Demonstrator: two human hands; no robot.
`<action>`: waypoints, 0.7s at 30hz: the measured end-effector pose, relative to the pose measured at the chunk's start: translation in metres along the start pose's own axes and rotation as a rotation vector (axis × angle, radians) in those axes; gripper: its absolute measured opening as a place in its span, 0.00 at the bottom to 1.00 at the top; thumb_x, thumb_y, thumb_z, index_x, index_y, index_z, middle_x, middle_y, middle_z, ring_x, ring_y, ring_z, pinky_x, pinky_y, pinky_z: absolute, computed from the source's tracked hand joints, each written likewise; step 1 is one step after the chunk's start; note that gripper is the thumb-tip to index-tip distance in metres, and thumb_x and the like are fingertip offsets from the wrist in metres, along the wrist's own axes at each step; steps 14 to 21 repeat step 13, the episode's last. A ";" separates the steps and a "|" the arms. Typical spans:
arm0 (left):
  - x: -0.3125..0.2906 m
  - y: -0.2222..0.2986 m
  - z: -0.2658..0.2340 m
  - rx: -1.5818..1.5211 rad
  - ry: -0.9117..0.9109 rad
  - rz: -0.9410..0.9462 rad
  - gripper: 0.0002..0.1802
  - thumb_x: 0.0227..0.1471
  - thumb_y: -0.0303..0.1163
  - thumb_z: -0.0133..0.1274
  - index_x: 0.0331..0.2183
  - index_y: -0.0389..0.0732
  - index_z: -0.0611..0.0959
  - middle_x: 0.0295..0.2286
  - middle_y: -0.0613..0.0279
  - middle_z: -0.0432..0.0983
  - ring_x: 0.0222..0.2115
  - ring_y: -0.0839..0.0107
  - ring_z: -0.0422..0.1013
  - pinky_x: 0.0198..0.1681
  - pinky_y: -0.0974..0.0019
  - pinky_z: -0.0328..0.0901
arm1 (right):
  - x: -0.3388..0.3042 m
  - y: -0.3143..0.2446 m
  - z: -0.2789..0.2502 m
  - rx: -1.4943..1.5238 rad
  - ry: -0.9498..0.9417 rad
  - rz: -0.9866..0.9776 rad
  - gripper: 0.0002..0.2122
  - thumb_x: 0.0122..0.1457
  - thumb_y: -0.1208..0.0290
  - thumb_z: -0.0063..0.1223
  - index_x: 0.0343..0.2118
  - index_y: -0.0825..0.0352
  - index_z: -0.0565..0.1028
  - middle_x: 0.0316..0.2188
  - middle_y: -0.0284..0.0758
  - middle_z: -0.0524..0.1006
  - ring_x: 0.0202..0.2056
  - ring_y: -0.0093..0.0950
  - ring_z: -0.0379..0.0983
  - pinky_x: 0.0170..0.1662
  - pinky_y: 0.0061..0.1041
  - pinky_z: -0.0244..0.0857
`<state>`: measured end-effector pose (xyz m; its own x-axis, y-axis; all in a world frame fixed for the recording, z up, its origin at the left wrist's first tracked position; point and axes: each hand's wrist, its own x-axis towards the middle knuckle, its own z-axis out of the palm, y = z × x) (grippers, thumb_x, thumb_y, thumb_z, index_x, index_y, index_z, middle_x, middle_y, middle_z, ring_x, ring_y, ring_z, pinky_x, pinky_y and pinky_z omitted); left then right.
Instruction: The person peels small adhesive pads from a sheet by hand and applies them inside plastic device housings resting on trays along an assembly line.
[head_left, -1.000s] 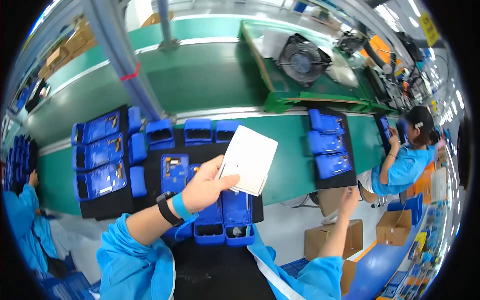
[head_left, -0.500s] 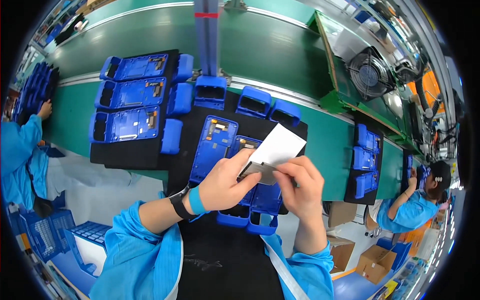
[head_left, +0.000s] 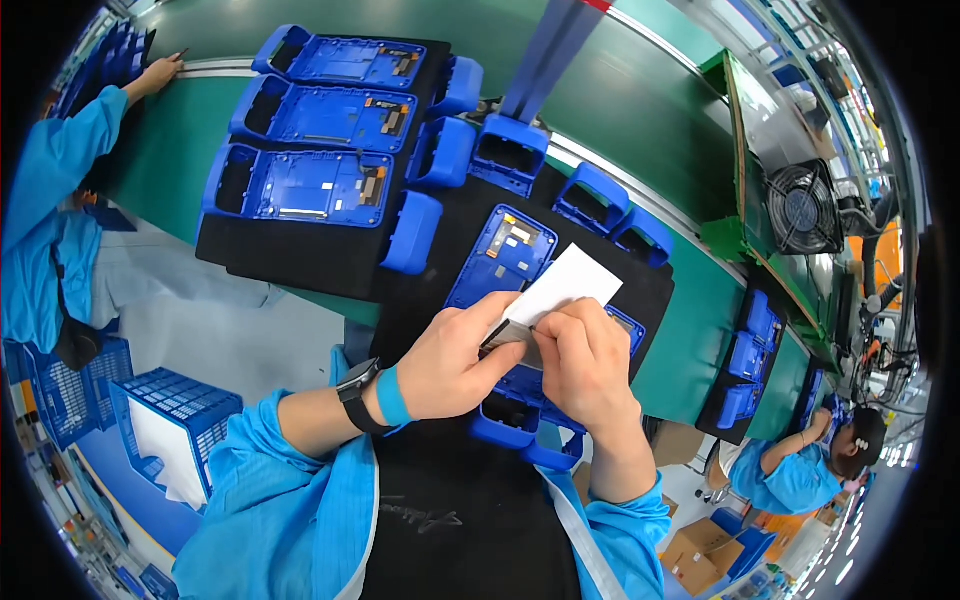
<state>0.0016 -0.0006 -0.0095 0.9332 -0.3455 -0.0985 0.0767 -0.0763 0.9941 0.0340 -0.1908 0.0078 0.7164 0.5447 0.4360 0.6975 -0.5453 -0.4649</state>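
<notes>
My left hand [head_left: 455,360] is closed on a white flat rectangular piece [head_left: 578,278] with a grey and black near end, gripping it by that end. Fingers of my right hand [head_left: 585,365] are pinched together at the same end, beside my left fingertips. What exactly they pinch is hidden. Both hands are over blue plastic housings on a black mat. One blue housing [head_left: 500,255] with an orange and silver flat cable lies just beyond my left hand; others are partly covered by my hands and the white piece. Nearer me is a hollow blue end part [head_left: 503,420].
Three blue housings, including the nearest [head_left: 325,187], lie in a row at left, with blue caps [head_left: 413,232] beside them. Hollow blue frames [head_left: 590,198] line the far side. A post [head_left: 550,65] rises behind. A fan [head_left: 803,208] is at right. Co-workers sit at both sides.
The view has turned, so the bench appears shifted and tilted. My right fingers have curled in closer over the white piece's near end. My left hand keeps its grip.
</notes>
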 end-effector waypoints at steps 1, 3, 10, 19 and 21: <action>-0.004 -0.002 -0.001 -0.013 0.064 0.041 0.20 0.55 0.26 0.55 0.50 0.31 0.74 0.32 0.46 0.80 0.33 0.58 0.80 0.35 0.63 0.70 | 0.002 -0.001 0.002 0.068 -0.012 -0.008 0.09 0.48 0.85 0.61 0.29 0.68 0.72 0.26 0.38 0.72 0.24 0.35 0.70 0.26 0.30 0.64; -0.011 -0.004 -0.008 -0.004 0.193 0.064 0.20 0.55 0.25 0.55 0.49 0.31 0.75 0.31 0.43 0.80 0.31 0.55 0.80 0.34 0.62 0.70 | 0.004 -0.001 0.004 0.137 -0.036 -0.016 0.09 0.48 0.87 0.59 0.29 0.68 0.71 0.26 0.38 0.71 0.24 0.34 0.69 0.26 0.30 0.64; -0.039 -0.023 -0.039 -0.209 0.563 0.089 0.19 0.58 0.24 0.52 0.51 0.28 0.73 0.40 0.52 0.81 0.42 0.70 0.77 0.47 0.68 0.68 | 0.029 0.031 0.008 0.281 -0.074 0.354 0.03 0.60 0.84 0.48 0.29 0.71 0.69 0.26 0.35 0.70 0.26 0.26 0.65 0.31 0.23 0.61; -0.046 -0.026 -0.043 -0.164 0.542 0.092 0.20 0.58 0.24 0.53 0.51 0.29 0.73 0.40 0.51 0.81 0.42 0.69 0.77 0.47 0.67 0.68 | 0.037 0.046 0.018 0.233 -0.160 0.325 0.04 0.63 0.80 0.48 0.30 0.70 0.70 0.27 0.34 0.71 0.28 0.28 0.66 0.33 0.24 0.62; -0.046 -0.026 -0.043 -0.164 0.542 0.092 0.20 0.58 0.24 0.53 0.51 0.29 0.73 0.40 0.51 0.81 0.42 0.69 0.77 0.47 0.67 0.68 | 0.037 0.046 0.018 0.233 -0.160 0.325 0.04 0.63 0.80 0.48 0.30 0.70 0.70 0.27 0.34 0.71 0.28 0.28 0.66 0.33 0.24 0.62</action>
